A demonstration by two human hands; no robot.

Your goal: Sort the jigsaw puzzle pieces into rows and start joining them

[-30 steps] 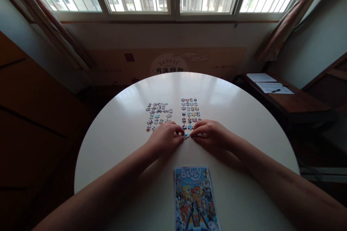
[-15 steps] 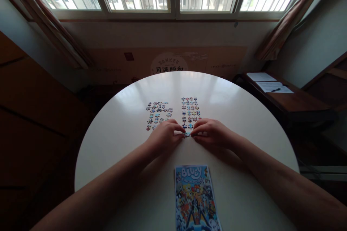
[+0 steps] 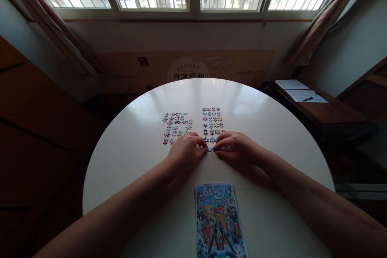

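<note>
Between my fingertips lies a small light-blue jigsaw piece [image 3: 210, 149], low on the white table. My left hand [image 3: 188, 149] pinches it from the left, thumb and fingers closed at its edge. From the other side my right hand [image 3: 234, 146] grips it, its fingers also drawn together. Just beyond are loose jigsaw pieces in rows: a right group [image 3: 213, 120] and a left group [image 3: 175, 123]. My hands cover the near part of both groups. Nearer to me a Bluey picture sheet [image 3: 218, 221] lies flat, with its lower end cut off by the frame.
The round white table [image 3: 127, 161] curves away towards a window wall. At the right a dark wooden bench [image 3: 335, 111] carries paper sheets [image 3: 305, 96] and a pen [image 3: 308, 99]. A long printed carton [image 3: 157, 66] stands behind the table, and curtains hang at both sides.
Both hands stay at the small piece with almost no movement. My left fingertips have shifted very slightly to the right. The whole view has tilted a little.
</note>
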